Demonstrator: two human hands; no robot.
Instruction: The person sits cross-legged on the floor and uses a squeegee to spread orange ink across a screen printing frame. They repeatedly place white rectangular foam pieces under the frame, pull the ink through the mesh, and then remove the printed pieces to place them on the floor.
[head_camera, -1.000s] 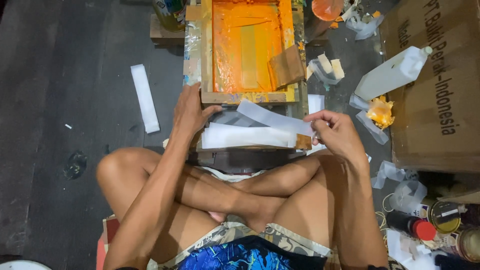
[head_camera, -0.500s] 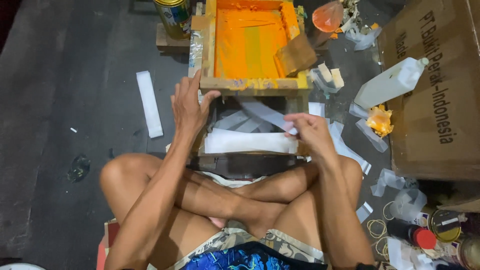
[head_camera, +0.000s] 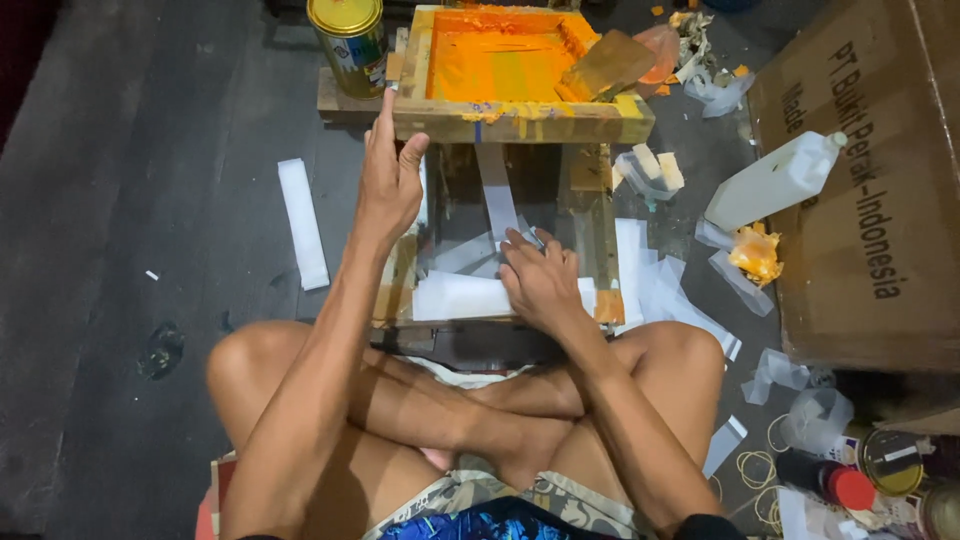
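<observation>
Dark floor (head_camera: 120, 150) with white strip (head_camera: 302, 222), cardboard box (head_camera: 860, 190), white bottle (head_camera: 775, 182).

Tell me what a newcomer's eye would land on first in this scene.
The wooden screen frame smeared with bright orange ink, top centre, lifted at its near edge by the left hand. Under it, the right hand presses flat on a white sheet on the wooden base, just beyond the person's crossed legs. To the right, a large cardboard box with a white plastic bottle lying beside it among scattered white strips.
</observation>
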